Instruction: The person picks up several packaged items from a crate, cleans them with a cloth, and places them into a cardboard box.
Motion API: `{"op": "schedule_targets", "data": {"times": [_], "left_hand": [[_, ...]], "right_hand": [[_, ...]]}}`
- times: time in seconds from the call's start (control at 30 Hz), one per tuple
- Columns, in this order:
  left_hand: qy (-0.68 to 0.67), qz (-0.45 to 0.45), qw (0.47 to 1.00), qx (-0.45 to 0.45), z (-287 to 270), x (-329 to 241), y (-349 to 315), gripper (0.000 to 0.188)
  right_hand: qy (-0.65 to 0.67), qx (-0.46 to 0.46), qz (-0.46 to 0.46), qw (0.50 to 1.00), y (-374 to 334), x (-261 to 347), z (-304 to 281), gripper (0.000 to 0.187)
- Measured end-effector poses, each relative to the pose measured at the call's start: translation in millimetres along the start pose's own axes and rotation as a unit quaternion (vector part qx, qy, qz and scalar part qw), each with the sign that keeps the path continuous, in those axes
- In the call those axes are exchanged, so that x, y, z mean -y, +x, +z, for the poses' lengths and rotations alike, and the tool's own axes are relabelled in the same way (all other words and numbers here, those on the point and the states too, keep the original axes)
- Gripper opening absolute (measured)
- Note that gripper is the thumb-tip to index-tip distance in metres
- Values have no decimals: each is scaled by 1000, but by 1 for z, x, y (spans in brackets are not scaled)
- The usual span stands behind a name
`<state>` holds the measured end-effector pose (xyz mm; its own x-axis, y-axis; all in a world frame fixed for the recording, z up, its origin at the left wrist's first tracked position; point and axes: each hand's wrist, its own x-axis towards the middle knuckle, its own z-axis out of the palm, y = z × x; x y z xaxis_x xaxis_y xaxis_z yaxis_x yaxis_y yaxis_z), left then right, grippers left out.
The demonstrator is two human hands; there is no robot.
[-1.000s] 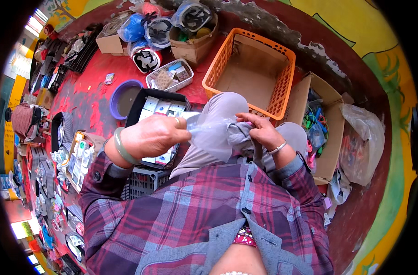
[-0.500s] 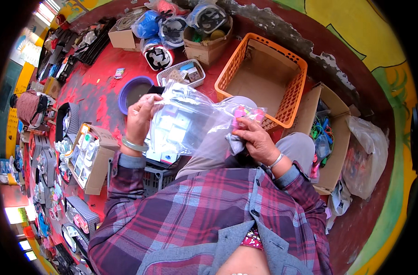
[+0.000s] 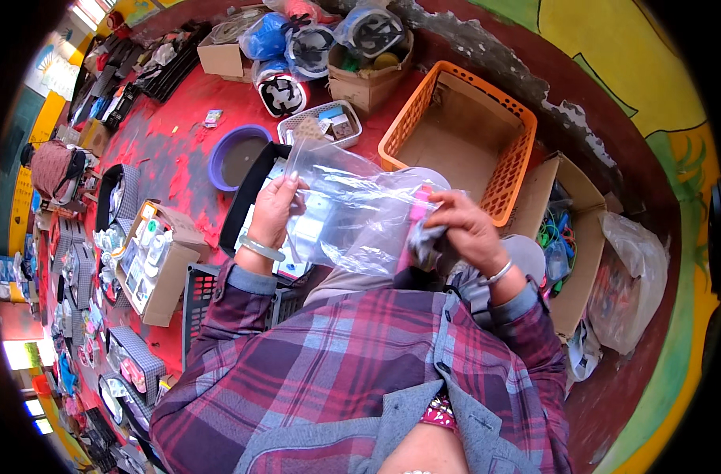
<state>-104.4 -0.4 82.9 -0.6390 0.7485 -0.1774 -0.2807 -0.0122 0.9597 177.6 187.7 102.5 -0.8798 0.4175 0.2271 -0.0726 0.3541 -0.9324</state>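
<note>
Grip, left hand (image 3: 275, 209): thumb and fingers pinch the left edge of a clear plastic bag (image 3: 351, 215). Right hand (image 3: 472, 235): fingers bent down at the bag's other end; can't tell if they're pinching film, the pink piece (image 3: 420, 205) just left of the fingertips, or the crumpled grey bundle (image 3: 427, 238) under them. Bag spans between both grips, above the lap.

Risks: film looks thin and slick, so an uneven pull could tear it or slip it out of the left grip. If the right grip loosens, pink piece or bundle could drop. Bundle could also snag the film.

Hard to read: which end is the bag's mouth; whether pink piece sits inside or behind it. Glare washes out the contents of the black-walled tray (image 3: 239, 212) beyond the left grip.
</note>
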Motion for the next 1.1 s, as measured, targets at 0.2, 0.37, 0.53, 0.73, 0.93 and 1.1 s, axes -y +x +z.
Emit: {"op": "schedule_targets", "data": {"times": [0.2, 0.37, 0.53, 0.73, 0.93, 1.1], "left_hand": [[160, 149, 973, 73, 24, -49, -3, 33], [48, 259, 962, 70, 59, -53, -9, 28], [67, 194, 975, 88, 55, -72, -21, 30], [101, 211, 968, 90, 48, -71, -20, 31], [168, 174, 968, 70, 56, -91, -29, 37], [104, 148, 978, 103, 72, -97, -32, 37]], "right_hand": [[-32, -34, -207, 977, 86, 83, 6, 23], [-134, 7, -404, 905, 128, 96, 61, 15], [-237, 89, -300, 920, 117, 34, 62, 5], [-419, 144, -191, 876, 81, -3, 43, 9], [-488, 63, -144, 859, 81, 50, 9, 7], [-203, -143, -438, 864, 100, 115, 37, 9]]}}
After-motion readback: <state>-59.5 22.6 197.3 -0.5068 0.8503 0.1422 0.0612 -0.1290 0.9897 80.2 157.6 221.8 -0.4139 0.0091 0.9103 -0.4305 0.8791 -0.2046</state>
